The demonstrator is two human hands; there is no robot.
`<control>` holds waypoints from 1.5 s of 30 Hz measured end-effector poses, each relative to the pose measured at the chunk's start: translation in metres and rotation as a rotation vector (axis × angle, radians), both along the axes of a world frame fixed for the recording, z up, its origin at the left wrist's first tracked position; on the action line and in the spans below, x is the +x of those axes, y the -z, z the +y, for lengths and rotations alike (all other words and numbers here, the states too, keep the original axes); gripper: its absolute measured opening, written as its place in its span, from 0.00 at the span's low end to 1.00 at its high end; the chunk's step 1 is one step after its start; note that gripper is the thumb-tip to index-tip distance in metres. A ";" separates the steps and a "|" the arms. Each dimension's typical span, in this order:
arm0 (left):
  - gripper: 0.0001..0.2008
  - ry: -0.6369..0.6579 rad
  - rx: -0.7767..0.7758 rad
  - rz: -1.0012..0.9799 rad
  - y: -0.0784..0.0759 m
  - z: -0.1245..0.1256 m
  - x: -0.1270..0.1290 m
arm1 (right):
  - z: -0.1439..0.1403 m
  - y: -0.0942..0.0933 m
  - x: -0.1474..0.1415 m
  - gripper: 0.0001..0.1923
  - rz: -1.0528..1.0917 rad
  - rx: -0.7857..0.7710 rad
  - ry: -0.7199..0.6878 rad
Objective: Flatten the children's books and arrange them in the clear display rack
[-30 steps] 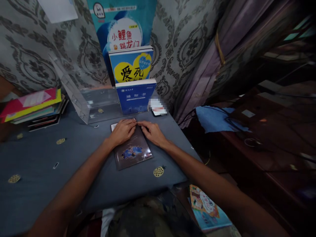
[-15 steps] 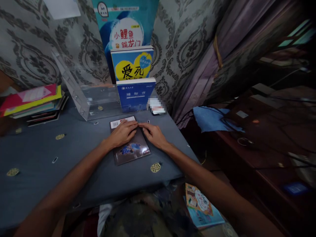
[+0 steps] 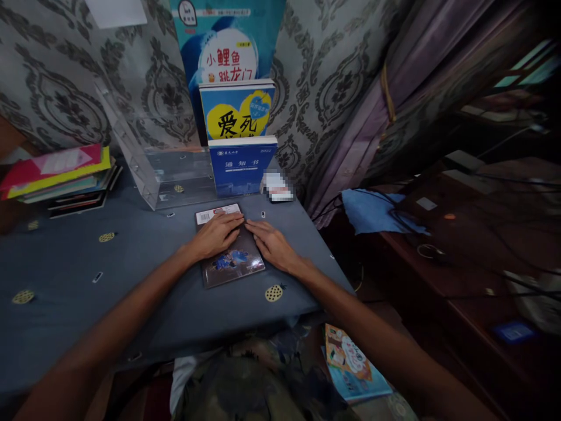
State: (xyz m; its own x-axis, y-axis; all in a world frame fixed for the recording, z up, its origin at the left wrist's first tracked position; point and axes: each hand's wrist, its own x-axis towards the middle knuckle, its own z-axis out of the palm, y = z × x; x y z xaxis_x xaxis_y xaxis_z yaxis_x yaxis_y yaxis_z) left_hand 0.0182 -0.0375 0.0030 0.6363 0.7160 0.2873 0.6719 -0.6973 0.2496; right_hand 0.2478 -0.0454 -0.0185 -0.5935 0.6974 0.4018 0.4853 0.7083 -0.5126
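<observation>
A bare left hand [image 3: 217,236] is lying flat, unclenched, across a glossy dark-brown rectangular book [image 3: 232,263], which is resting on a blue-grey cloth-covered table [image 3: 144,251]; a bare right hand [image 3: 272,244], also unclenched, is lying along the book's right edge.

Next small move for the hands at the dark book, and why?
Probably hook the right hand under the book's right edge: the book lies flat and closed, that hand is already beside that edge, and the left hand rests on top, so it might steady it.
</observation>
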 end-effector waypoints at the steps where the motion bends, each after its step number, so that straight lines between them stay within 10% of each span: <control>1: 0.20 0.001 0.001 0.003 0.000 -0.002 0.000 | -0.002 0.001 0.001 0.26 -0.013 0.012 -0.005; 45: 0.21 0.110 -0.056 0.031 -0.006 -0.045 0.006 | -0.052 0.000 0.021 0.29 -0.099 -0.009 0.001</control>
